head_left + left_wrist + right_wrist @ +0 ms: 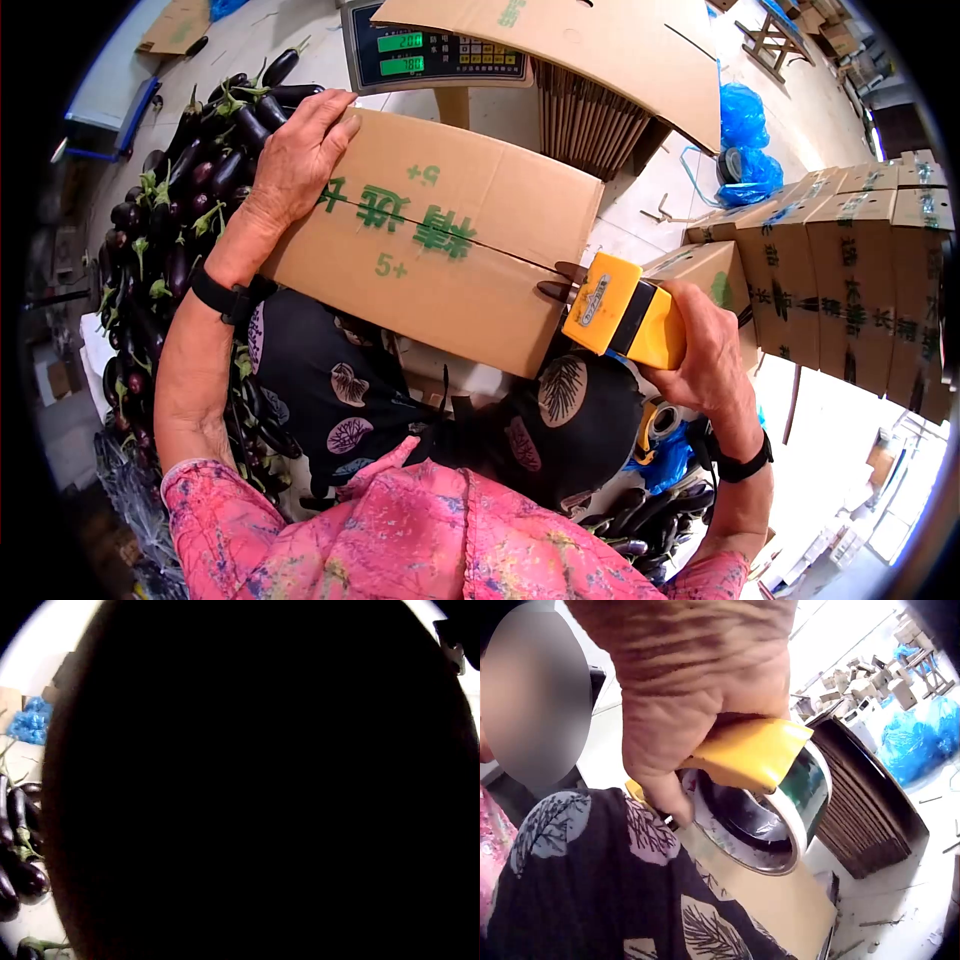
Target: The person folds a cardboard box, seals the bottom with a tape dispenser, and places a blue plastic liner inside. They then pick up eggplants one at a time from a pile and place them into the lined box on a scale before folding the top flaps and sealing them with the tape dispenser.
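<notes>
A closed cardboard carton (480,215) with green printing lies across the person's lap. At its far left corner the left hand (295,165) grips the edge. The right hand (705,350) holds a yellow tape dispenser (600,305), its brown prongs (556,285) against the carton's right end near the middle seam. In the right wrist view, the right hand's fingers wrap the yellow body, and a tape roll (817,802) with a white core sits below the palm. The left wrist view is mostly blacked out, hiding the left hand.
Many eggplants (180,200) are heaped at left. A digital scale (430,60) stands ahead, partly under a flat carton sheet (590,45) on stacked cardboard (590,110). Packed cartons (850,270) line the right side. Another yellow dispenser (655,420) lies by the right knee.
</notes>
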A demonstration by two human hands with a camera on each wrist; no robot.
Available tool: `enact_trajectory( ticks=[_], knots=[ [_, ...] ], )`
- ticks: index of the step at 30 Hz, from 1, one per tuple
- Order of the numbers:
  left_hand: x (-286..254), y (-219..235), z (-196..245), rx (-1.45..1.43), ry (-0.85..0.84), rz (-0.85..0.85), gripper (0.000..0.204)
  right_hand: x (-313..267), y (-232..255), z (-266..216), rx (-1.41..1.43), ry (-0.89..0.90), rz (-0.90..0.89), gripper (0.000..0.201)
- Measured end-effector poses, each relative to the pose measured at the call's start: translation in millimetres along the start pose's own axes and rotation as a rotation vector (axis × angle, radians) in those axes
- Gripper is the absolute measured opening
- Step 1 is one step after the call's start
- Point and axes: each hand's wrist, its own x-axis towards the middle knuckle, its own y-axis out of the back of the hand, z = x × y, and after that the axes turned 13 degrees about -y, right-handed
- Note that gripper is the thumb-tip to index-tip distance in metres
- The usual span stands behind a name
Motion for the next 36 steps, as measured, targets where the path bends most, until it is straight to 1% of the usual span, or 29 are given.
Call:
enact_trajectory(
  ticks=[2, 5, 8, 9, 11, 14, 16, 17, 20, 21, 23, 24, 25, 26, 27, 28, 30, 31, 32, 33, 34, 35, 36],
  knots=[
    [-2.0, -1.2, -5.1, 0.067, -0.090, -0.013, 0.040, 1.7, -0.7, 1.1, 0.001, 0.004, 0.013, 0.058],
    [-2.8, -3.4, -6.7, -0.001, -0.023, 0.003, 0.036, 6.0, 1.6, 0.3, 0.006, 0.010, 0.013, 0.056],
    [1.3, 0.3, 2.7, -0.059, 0.051, 0.033, 0.031, 11.7, -2.7, 6.7, 0.020, -0.004, -0.019, 0.057],
    [2.6, 3.1, 4.4, -0.037, 0.014, 0.009, 0.033, 13.4, -6.8, 11.1, 0.026, -0.011, -0.035, 0.058],
    [3.5, 8.1, 6.2, 0.008, -0.055, -0.040, 0.038, 16.0, -19.9, 21.5, 0.101, -0.011, -0.048, 0.058],
    [2.7, 7.2, 4.2, 0.009, -0.068, -0.040, 0.037, 17.4, -50.6, 37.8, 0.220, 0.018, -0.020, 0.059],
    [4.2, 7.7, 6.4, -0.031, -0.030, -0.040, 0.037, 17.3, -76.6, 53.1, 0.299, 0.038, 0.018, 0.061],
    [4.7, 8.9, 6.4, -0.048, -0.010, -0.039, 0.036, 18.0, -84.7, 57.5, 0.290, 0.080, 0.036, 0.063],
    [2.6, 7.5, -0.1, 0.025, -0.098, -0.050, 0.036, 0.9, -120.8, 98.0, 0.256, -0.048, 0.029, 0.061],
    [5.3, 7.5, 1.2, -0.020, -0.044, -0.046, 0.036, -9.5, -129.5, 116.7, 0.226, -0.083, 0.002, 0.060],
    [6.7, 8.7, 5.8, -0.108, 0.071, -0.041, 0.036, -27.0, -134.8, 129.9, 0.188, -0.164, -0.001, 0.059],
    [4.8, 8.9, 7.4, -0.096, 0.064, -0.046, 0.036, -33.1, -134.0, 130.0, 0.171, -0.209, -0.005, 0.058],
    [4.3, 9.3, 6.9, -0.086, 0.047, -0.050, 0.036, -36.4, -130.3, 132.9, 0.157, -0.202, -0.009, 0.059],
    [6.6, 9.7, 5.3, -0.075, 0.024, -0.050, 0.037, -43.1, -124.3, 133.1, 0.133, -0.203, 0.001, 0.060],
    [5.4, 5.9, 3.3, -0.080, 0.059, 0.001, 0.034, -45.7, -116.6, 134.3, 0.104, -0.193, 0.012, 0.061],
    [6.6, 8.5, 2.0, -0.080, 0.052, -0.009, 0.035, -46.1, -106.9, 131.2, 0.073, -0.176, 0.015, 0.062],
    [5.8, 8.0, 3.8, -0.095, 0.042, -0.045, 0.037, -52.8, -82.3, 113.9, -0.061, -0.260, -0.053, 0.055],
    [6.3, 7.3, 5.4, -0.120, 0.097, -0.039, 0.037, -52.4, -69.6, 97.0, -0.154, -0.305, -0.092, 0.052],
    [6.2, 6.2, 6.7, -0.101, 0.099, -0.030, 0.036, -51.3, -59.4, 77.7, -0.245, -0.352, -0.132, 0.049],
    [6.3, 5.1, 7.8, -0.083, 0.097, -0.023, 0.035, -41.3, -52.7, 56.0, -0.356, -0.376, -0.127, 0.041],
    [6.6, 4.2, 8.8, -0.065, 0.094, -0.014, 0.035, -29.0, -52.1, 42.5, -0.401, -0.381, -0.109, 0.037],
    [6.7, 3.9, 10.2, -0.072, 0.108, -0.020, 0.035, -10.0, -55.3, 31.5, -0.385, -0.373, -0.121, 0.029],
    [6.1, 4.3, 10.0, -0.056, 0.060, -0.027, 0.035, 12.3, -69.2, 27.3, -0.381, -0.306, -0.158, 0.021]
  ],
)
